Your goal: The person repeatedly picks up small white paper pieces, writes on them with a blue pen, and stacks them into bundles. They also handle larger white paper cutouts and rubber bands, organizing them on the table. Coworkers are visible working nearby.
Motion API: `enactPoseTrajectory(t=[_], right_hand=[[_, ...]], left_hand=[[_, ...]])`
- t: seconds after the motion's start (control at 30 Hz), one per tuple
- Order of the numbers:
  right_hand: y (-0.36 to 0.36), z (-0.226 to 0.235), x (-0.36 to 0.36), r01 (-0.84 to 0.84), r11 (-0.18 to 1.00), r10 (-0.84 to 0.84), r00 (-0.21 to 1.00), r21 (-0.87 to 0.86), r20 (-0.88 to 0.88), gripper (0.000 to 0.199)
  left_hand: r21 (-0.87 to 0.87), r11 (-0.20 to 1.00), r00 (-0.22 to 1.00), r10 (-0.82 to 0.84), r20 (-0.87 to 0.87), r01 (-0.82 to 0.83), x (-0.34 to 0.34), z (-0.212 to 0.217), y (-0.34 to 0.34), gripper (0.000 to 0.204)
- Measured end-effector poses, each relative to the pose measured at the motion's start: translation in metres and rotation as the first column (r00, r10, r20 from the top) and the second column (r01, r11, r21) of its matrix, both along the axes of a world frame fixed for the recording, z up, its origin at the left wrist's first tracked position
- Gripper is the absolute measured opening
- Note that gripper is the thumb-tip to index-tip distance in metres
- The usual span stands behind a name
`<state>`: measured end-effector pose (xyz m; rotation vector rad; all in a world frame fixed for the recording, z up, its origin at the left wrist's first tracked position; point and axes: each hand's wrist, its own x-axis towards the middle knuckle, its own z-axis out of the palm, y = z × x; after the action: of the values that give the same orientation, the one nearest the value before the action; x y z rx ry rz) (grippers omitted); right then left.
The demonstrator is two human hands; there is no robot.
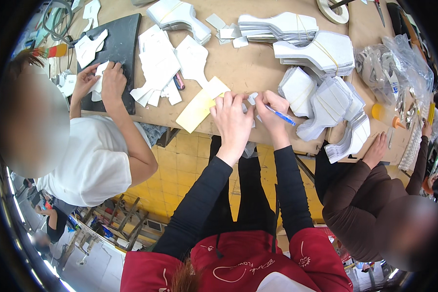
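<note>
At the table's near edge, my left hand (232, 121) has its fingers bent and close together around a small pale piece (251, 99) that shows between my two hands. How far the fingers wrap it is partly hidden. My right hand (275, 114) is closed on a blue pen (283, 116), whose rear end points to the lower right. Its fingertips meet the pale piece too. Beside my left hand lies a yellow paper sheet (192, 114), with a white strip across its upper end.
Rubber-banded stacks of grey-white cut shapes (326, 51) crowd the right; loose white cutouts (155, 58) lie left. At left a co-worker's hands (107, 80) hold a white piece over a black board (126, 48). Another person's hand (375, 151) rests near an orange-tipped bottle (382, 113).
</note>
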<state>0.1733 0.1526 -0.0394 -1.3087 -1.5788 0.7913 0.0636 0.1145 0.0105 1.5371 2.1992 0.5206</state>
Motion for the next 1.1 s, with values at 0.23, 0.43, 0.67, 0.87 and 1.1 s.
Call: enactPoseTrajectory(t=[0.23,0.43,0.67,0.87,1.1], right_hand=[[0.001,-0.001,-0.003,0.042,0.999,-0.041,0.999,0.035,-0.007,0.033],[0.000,-0.003,-0.003,0.061,0.997,-0.060,0.998,0.047,-0.017,0.034],[-0.008,0.012,0.004,0.063,0.993,-0.065,0.998,0.102,0.013,0.033],[-0.026,0.051,0.014,-0.017,0.994,0.039,0.979,-0.109,0.198,0.029],[-0.012,0.077,-0.017,0.047,0.999,-0.049,0.950,0.014,0.308,0.021]], left_hand=[[0.011,1.000,1.000,0.000,0.003,0.000,0.000,0.001,0.001,0.026],[0.001,0.999,0.999,-0.035,0.007,0.035,-0.001,0.002,-0.001,0.026],[0.019,0.995,0.995,-0.095,-0.001,0.095,-0.003,0.005,-0.002,0.026],[0.055,0.998,1.000,-0.020,0.002,0.020,-0.029,0.028,-0.021,0.029],[0.115,0.989,0.994,-0.099,0.037,0.094,-0.060,0.073,-0.053,0.029]])
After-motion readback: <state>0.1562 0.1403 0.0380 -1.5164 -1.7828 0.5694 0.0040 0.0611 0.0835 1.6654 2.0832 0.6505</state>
